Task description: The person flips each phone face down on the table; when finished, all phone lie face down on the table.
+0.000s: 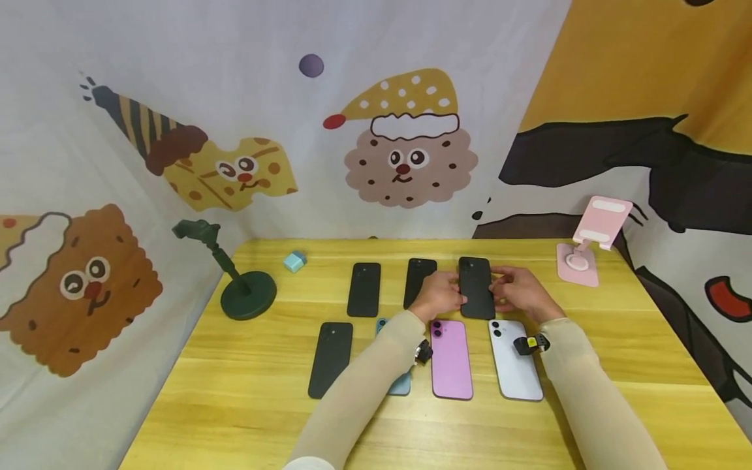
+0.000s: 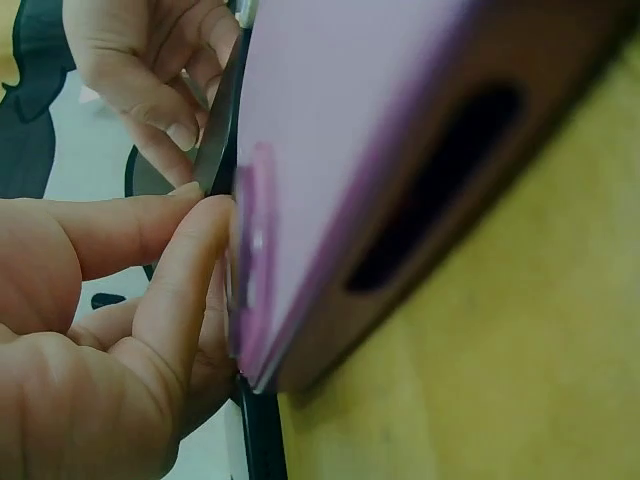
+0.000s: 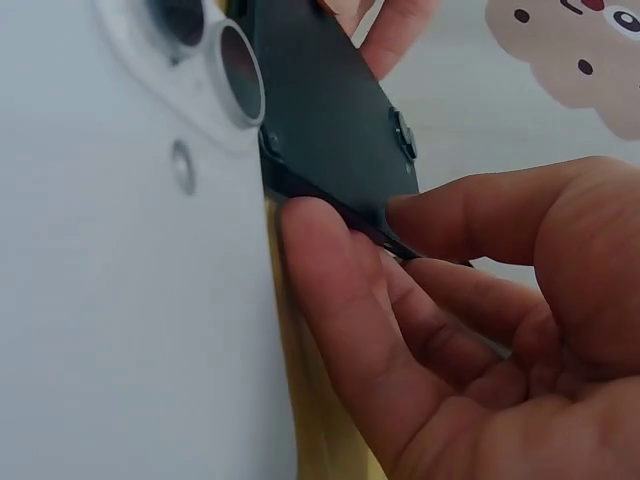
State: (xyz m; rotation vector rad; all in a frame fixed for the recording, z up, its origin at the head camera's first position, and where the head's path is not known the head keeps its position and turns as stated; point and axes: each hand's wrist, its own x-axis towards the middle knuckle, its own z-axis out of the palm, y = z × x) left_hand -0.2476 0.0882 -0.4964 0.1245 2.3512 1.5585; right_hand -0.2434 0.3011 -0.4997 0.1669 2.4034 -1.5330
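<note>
A black smartphone (image 1: 476, 290) lies back side up in the far row, camera at its top left. My left hand (image 1: 438, 294) pinches its left edge, thumb and fingers bent. On its other long side, my right hand (image 1: 521, 292) grips the right edge; in the right wrist view the thumb rests on the phone's dark back (image 3: 320, 110), fingers along the edge. A second black phone (image 1: 418, 274) is partly covered by my left hand. Nearer me are a pink phone (image 1: 452, 362) and a white phone (image 1: 517, 369), below my wrists.
More phones lie to the left: a black one (image 1: 364, 290), another black one (image 1: 331, 359) and a blue one (image 1: 401, 385) under my left forearm. A green stand (image 1: 248, 297) and light-blue cube (image 1: 295, 261) are at left, a pink stand (image 1: 578, 267) at right.
</note>
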